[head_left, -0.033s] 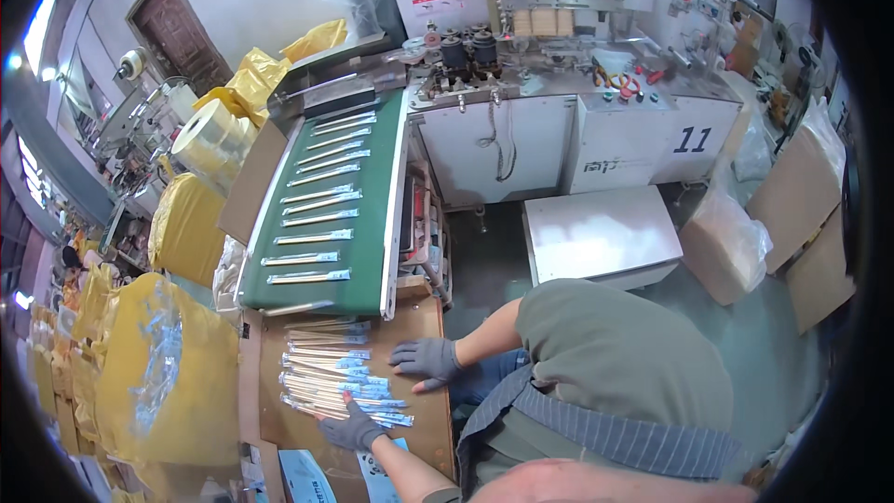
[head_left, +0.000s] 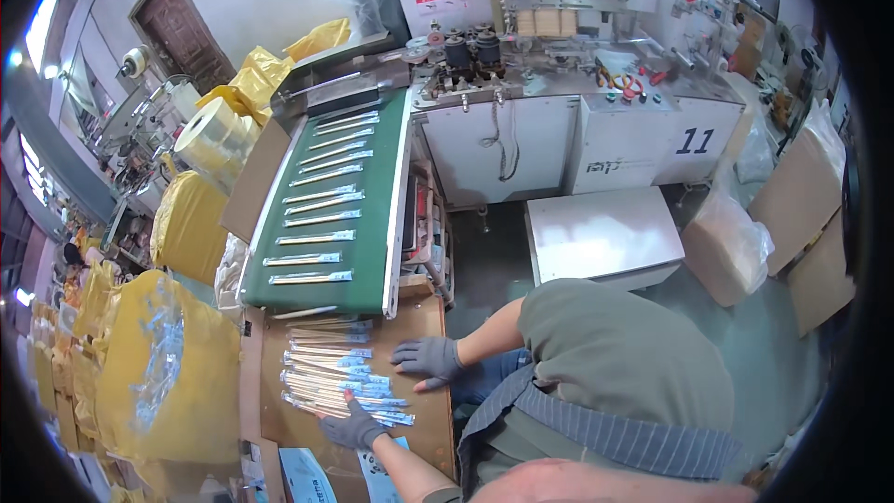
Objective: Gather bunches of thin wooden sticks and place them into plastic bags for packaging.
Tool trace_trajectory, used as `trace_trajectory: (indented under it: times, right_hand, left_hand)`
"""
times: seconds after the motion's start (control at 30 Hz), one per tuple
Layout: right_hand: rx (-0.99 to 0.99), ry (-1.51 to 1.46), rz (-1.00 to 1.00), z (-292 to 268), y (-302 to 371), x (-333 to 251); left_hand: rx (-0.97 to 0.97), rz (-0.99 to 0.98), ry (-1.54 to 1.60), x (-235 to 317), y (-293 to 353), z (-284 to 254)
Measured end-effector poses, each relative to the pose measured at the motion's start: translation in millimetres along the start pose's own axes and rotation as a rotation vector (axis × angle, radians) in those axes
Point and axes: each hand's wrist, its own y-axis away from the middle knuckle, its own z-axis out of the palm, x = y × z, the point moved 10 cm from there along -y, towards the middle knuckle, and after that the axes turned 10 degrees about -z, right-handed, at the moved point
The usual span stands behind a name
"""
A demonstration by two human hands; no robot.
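Observation:
Several wrapped chopsticks (head_left: pixel 326 380), pale wooden sticks in clear sleeves with blue ends, lie in an uneven layer on a brown board tray (head_left: pixel 424 419) below the belt. My left hand (head_left: pixel 354 429), in a grey glove with bare fingertips, rests at the near edge of the layer, its fingers apart and touching the lowest packets. Beside the blue ends, my right hand (head_left: pixel 426 362), gloved alike, lies flat with fingers stretched out and nothing in it. More packets sit in a spaced row on the green conveyor belt (head_left: pixel 372 224); one tilts off its lower end.
Blue-and-white printed sheets (head_left: pixel 305 477) lie at the tray's near end. Yellow bags (head_left: pixel 112 382) stand at the left. Behind are a packaging machine (head_left: pixel 494 84) and pliers (head_left: pixel 615 79). A white box (head_left: pixel 605 233) and cardboard (head_left: pixel 796 214) stand at the right.
The packet at the belt's lower end has slipped slightly further down toward the tray. The whole view has shifted a little. My hands stay where they were.

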Motion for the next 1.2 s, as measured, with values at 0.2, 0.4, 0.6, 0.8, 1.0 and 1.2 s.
trace_trajectory:
  times: [0.2, 0.4, 0.6, 0.8, 1.0, 1.2]
  right_hand:
    - [-0.015, -0.001, 0.02, -1, 0, 1]
    - [-0.013, 0.015, 0.001, -1, -4, -1]
    - [-0.006, 0.002, 0.002, -4, -4, -2]
    - [-0.024, 0.005, -0.002, -1, -2, -1]
    - [-0.015, 0.009, -0.001, -1, -1, -1]
    - [-0.023, 0.003, 0.004, 5, 1, -3]
  left_hand:
    - [-0.024, -0.046, 0.056, 7, 2, -8]
    - [-0.017, -0.078, 0.049, 2, 1, -7]
    - [-0.037, -0.061, 0.031, 2, -1, -4]
    - [-0.034, -0.049, 0.013, 2, -1, -2]
    - [-0.019, -0.022, 0.027, 6, 1, -6]
    - [-0.026, -0.039, 0.019, 4, 4, -15]
